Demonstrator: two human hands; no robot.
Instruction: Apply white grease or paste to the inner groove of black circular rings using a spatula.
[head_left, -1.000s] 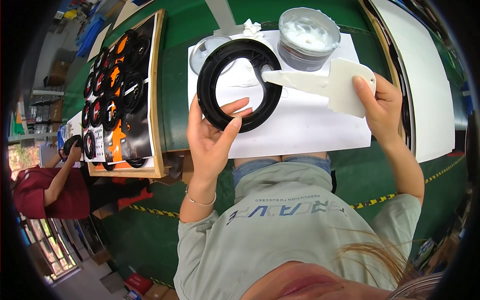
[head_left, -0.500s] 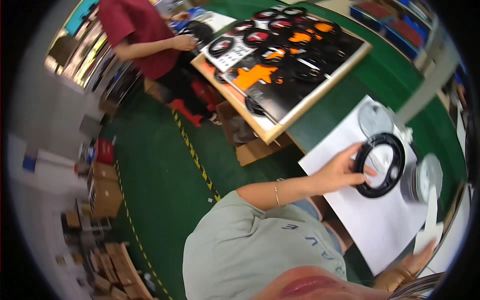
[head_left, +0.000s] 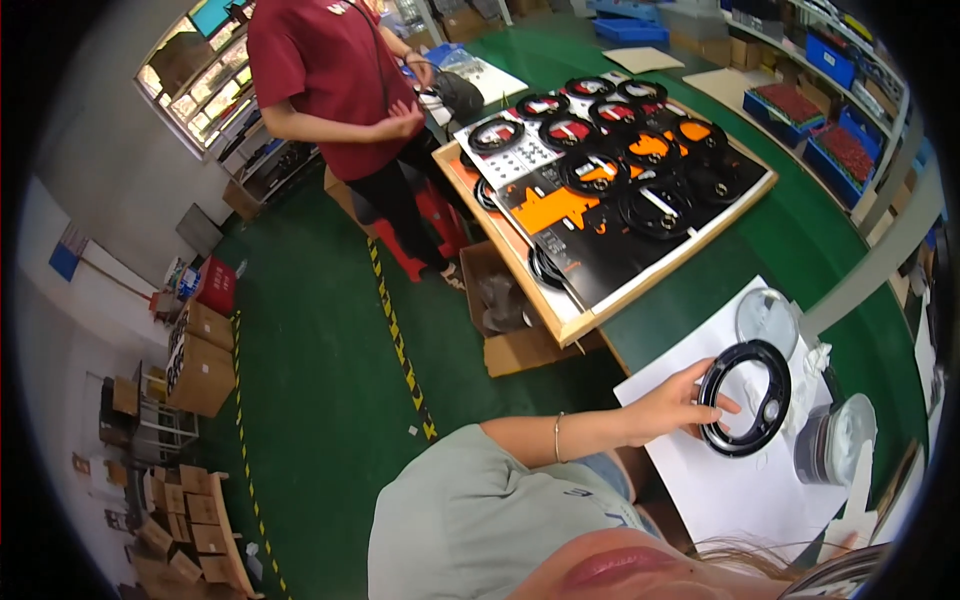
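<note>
My left hand [head_left: 672,408] is closed on a glossy black ring-shaped part [head_left: 735,447], holding it upright by its left side. A small round metallic spot shows on the ring's right side. Behind the ring spreads a white sheet [head_left: 715,500] on the green table. A round clear lid [head_left: 767,322] lies at the sheet's far end, with crumpled white tissue [head_left: 817,358] beside it. To the right stands a round clear tub [head_left: 820,455]. My right hand [head_left: 849,541] barely shows at the lower right by a white flat piece [head_left: 858,492]; hair and the rim hide its fingers.
A wood-framed board [head_left: 640,292] with several black rings and coiled cables stands ahead. Beyond its left side is a person in a red shirt [head_left: 325,75]. An open cardboard box [head_left: 540,352] sits below. Blue bins [head_left: 840,150] stand at the far right.
The view has tilted up, so the ring and my left hand sit lower in it. My right hand has mostly left view. The person in red has brought a hand away from the dark item.
</note>
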